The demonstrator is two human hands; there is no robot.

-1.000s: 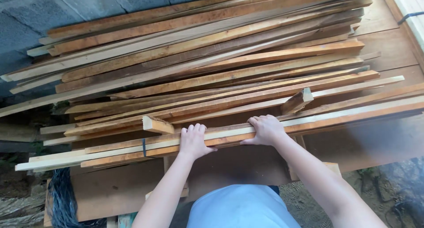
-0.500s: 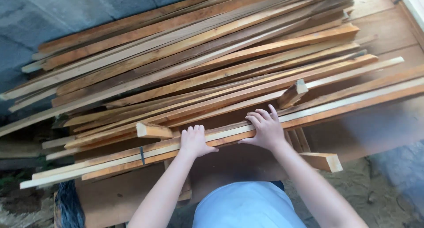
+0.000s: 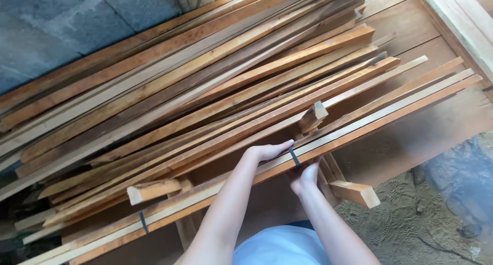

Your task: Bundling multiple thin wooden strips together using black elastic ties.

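A big pile of long thin wood strips (image 3: 205,90), brown and orange, lying slanted from low left to high right on a wood platform (image 3: 411,34). Beside the pile, up top on the left, a grey block wall (image 3: 61,29). Down on the right, sandy ground (image 3: 426,219) with shoe prints in it.

At the front edge of the pile, 1 bundle of strips (image 3: 359,124), pale on top and orange below, tied with 2 dark bands (image 3: 294,156), the other band far down on the left. Running nearly the whole way across, closest to the person.

Left hand (image 3: 267,152) laid on top of the bundle, just left of the near band, fingers pressed flat together and pointing right. Not wrapped all the way round, only resting and pressing on the top.

Right hand (image 3: 304,175) under the bundle, right below the band, fingers curled up around the bottom edge, gripping it from below. Fingertips hidden behind the wood.

Just right of the right hand, a short wood block (image 3: 355,193) sticking out from under the pile. Another short block (image 3: 313,116) poking up just above the bundle. A 3rd short block (image 3: 153,190) lying on the left part of the bundle.

At the bottom, a pale blue shirt (image 3: 277,249).
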